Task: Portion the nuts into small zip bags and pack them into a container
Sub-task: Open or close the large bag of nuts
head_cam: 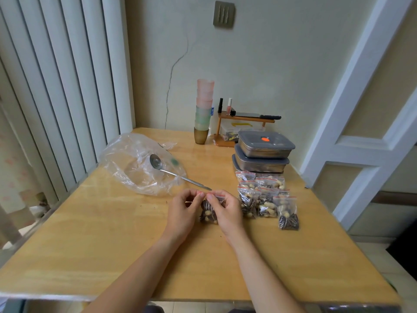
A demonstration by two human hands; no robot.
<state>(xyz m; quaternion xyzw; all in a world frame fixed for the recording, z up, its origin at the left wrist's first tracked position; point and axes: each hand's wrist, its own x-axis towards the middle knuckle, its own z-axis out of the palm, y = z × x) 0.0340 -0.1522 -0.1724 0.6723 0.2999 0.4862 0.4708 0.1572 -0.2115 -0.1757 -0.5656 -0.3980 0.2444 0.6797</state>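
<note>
Zip bag (209, 211), filled: left hand (182, 213) and right hand (225, 211) pinched its top strip. Sealing advice: press along whole strip, expelling air first.

A wooden table (90, 233) fills the lower half of the view. At its twelve o'clock edge, against the wall, a tall stack of pink and green plastic cups (204, 105) stands in a brown cup (201, 136). Just at three o'clock of the stack sits a small wooden shelf (246, 120) bearing a black bottle (220, 105), a pink nail-polish bottle (229, 106) and a flat dark knife-like object (259, 115). On the wall at twelve o'clock hangs a grey switch plate (223, 14). White vertical slats (56, 86) stand at nine o'clock.
</note>
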